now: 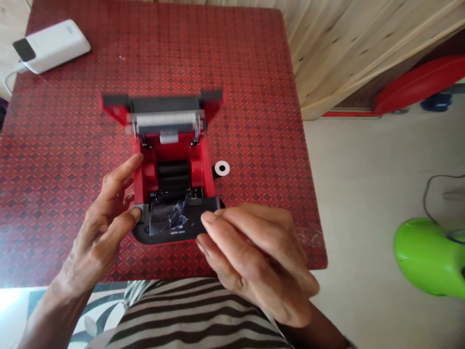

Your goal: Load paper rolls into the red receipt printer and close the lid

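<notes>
A small red-and-black roll printer [198,179] stands on the table with its lid [163,104] raised, exposing a dark inner bay. Clear, creased film [167,218] lies on its black front panel. My left hand [105,213] grips the left side, thumb on the panel's corner and index finger along the red wall. Curled fingers of my right hand [254,252] are closed at the panel's right front corner; whatever lies between the fingertips is hidden. Just right of the printer is a small paper roll [222,168] with a white end and dark core, partly covered.
The red patterned table [254,97] ends at a right edge beside a pale curtain [345,39]. A white power bank [58,46] with a cable sits at the far left. On the floor at right are a green plastic object [428,257] and a dark cord.
</notes>
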Available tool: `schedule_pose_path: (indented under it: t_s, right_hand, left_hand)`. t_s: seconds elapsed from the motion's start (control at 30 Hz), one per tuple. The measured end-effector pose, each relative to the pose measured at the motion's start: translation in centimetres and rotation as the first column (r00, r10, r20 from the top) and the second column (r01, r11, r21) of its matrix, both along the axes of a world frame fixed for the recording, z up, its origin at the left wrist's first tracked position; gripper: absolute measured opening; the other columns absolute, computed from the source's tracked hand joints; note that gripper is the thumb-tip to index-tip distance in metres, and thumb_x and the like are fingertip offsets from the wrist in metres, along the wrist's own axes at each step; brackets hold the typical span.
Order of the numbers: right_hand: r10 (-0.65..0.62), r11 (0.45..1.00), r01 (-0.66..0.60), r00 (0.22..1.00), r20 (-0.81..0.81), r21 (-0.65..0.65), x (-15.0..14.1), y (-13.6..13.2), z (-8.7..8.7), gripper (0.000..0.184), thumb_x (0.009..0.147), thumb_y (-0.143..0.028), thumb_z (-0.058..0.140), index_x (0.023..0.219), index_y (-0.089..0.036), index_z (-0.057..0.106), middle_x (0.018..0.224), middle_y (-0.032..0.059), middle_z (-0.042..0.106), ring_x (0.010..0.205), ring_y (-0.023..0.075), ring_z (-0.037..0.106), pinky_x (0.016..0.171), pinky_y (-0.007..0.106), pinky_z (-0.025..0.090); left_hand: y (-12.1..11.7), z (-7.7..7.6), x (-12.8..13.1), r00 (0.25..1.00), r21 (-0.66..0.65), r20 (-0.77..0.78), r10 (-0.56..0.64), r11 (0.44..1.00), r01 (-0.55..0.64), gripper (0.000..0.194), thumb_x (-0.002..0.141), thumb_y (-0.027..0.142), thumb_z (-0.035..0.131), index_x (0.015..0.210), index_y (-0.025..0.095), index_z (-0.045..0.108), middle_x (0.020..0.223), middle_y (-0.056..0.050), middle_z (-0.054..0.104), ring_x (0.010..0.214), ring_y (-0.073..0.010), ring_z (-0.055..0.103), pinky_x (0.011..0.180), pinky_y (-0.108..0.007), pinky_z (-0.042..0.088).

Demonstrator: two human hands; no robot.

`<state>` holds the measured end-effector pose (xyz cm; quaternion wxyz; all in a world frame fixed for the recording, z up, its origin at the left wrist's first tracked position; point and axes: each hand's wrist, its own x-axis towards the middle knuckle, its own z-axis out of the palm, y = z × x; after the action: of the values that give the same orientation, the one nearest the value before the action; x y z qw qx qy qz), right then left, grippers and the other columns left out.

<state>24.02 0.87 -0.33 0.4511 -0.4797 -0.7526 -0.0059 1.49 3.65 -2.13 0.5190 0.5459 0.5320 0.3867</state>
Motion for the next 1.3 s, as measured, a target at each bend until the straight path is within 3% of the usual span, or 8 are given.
schedule_pose_path:
  t_s: [0.13, 0.27, 0.47, 0.7, 0.97, 1.13, 1.23, 1.3]
  right_hand:
    - [0.013, 0.998, -0.019, 0.996, 0.09, 0.064, 1.3, 2.0, 0.2, 0.012, 0.096, -0.012, 0.071, 0.104, -0.02, 0.075, 0.093, 0.0038, 0.078, 0.084, 0.0155, 0.071, 0.077, 0.032, 0.063]
    - [0.169, 0.984, -0.149, 0.96, 0.223, -0.102, 1.2, 4.8, 1.0, 0.018, 0.1, -0.008, 0.062, 0.107, -0.02, 0.073, 0.102, 0.005, 0.078, 0.09, 0.0171, 0.071, 0.083, 0.033, 0.062]
    - [0.448, 0.828, -0.109, 0.717, 0.533, -0.549, -3.5, 9.4, 2.4, 0.022, 0.105, -0.01, 0.052, 0.108, -0.012, 0.074, 0.107, 0.0108, 0.076, 0.099, 0.0256, 0.074, 0.079, 0.036, 0.061]
    - [0.534, 0.779, -0.079, 0.603, 0.592, -0.622, -5.2, 11.2, 2.1, 0.027, 0.102, -0.005, 0.051, 0.11, -0.014, 0.075, 0.107, 0.0107, 0.078, 0.092, 0.0242, 0.075, 0.071, 0.036, 0.055]
    - [0.367, 0.905, -0.154, 0.757, 0.541, -0.398, -2.9, 8.0, 3.3, 0.01, 0.1, -0.014, 0.06, 0.107, -0.017, 0.068, 0.097, 0.0038, 0.072, 0.078, 0.0184, 0.07, 0.056, 0.034, 0.048]
    - [0.213, 0.935, -0.135, 0.953, 0.214, -0.328, 1.3, 6.8, 6.0, 0.018, 0.096, -0.024, 0.074, 0.113, -0.022, 0.07, 0.095, -0.0006, 0.074, 0.076, 0.0137, 0.069, 0.064, 0.029, 0.056]
    - [0.031, 0.956, -0.034, 0.999, -0.017, -0.292, 5.2, 8.2, 5.1, 0.022, 0.094, -0.029, 0.077, 0.114, -0.025, 0.069, 0.085, -0.0013, 0.07, 0.062, 0.0119, 0.062, 0.051, 0.028, 0.049]
    - [-0.039, 0.959, -0.007, 0.987, -0.156, -0.285, 7.5, 9.8, 3.1, 0.024, 0.098, -0.039, 0.07, 0.118, -0.027, 0.064, 0.096, 0.0007, 0.071, 0.075, 0.0155, 0.068, 0.061, 0.03, 0.055]
  left_hand:
    - [0.6, -0.4, 0.1, 0.974, -0.051, 0.172, 0.145, 0.989, -0.138, 0.075, 0.079, 0.025, 0.075, 0.151, 0.035, 0.055, 0.152, -0.003, 0.061, 0.144, -0.0328, 0.053, 0.118, -0.051, 0.05]
    - [2.3, -1.5, -0.6, 0.96, -0.041, 0.212, 0.181, 0.983, -0.176, 0.056, 0.084, 0.028, 0.071, 0.14, 0.025, 0.065, 0.138, -0.009, 0.07, 0.129, -0.0317, 0.063, 0.115, -0.051, 0.049]
    - [5.3, -3.6, -1.1, 0.991, 0.222, -0.055, 0.118, 0.97, -0.103, 0.047, 0.101, 0.045, 0.056, 0.142, 0.021, 0.06, 0.134, -0.009, 0.071, 0.128, -0.0288, 0.064, 0.112, -0.047, 0.049]
    - [4.8, -4.3, -1.0, 0.963, 0.311, -0.258, 0.075, 0.95, 0.01, 0.059, 0.101, 0.061, 0.044, 0.14, 0.02, 0.06, 0.123, -0.012, 0.069, 0.114, -0.03, 0.064, 0.104, -0.05, 0.048]
    - [5.0, -4.6, -1.4, 0.95, 0.343, -0.312, 0.027, 0.935, 0.086, 0.052, 0.102, 0.056, 0.044, 0.142, 0.025, 0.056, 0.126, -0.01, 0.065, 0.114, -0.0307, 0.06, 0.103, -0.049, 0.046]
    - [5.1, -4.4, -1.4, 0.944, 0.32, -0.33, 0.021, 0.943, 0.091, 0.048, 0.101, 0.055, 0.046, 0.136, 0.025, 0.059, 0.115, -0.008, 0.065, 0.103, -0.0286, 0.059, 0.093, -0.046, 0.047]
    - [5.2, -4.2, -1.4, 0.944, 0.316, -0.329, 0.033, 0.946, 0.077, 0.044, 0.1, 0.054, 0.047, 0.13, 0.026, 0.063, 0.104, -0.007, 0.063, 0.097, -0.0289, 0.058, 0.088, -0.046, 0.045]
    - [5.2, -4.1, -1.4, 0.941, 0.313, -0.335, 0.042, 0.947, 0.069, 0.044, 0.099, 0.055, 0.047, 0.128, 0.027, 0.065, 0.102, -0.006, 0.063, 0.093, -0.0286, 0.057, 0.087, -0.046, 0.043]
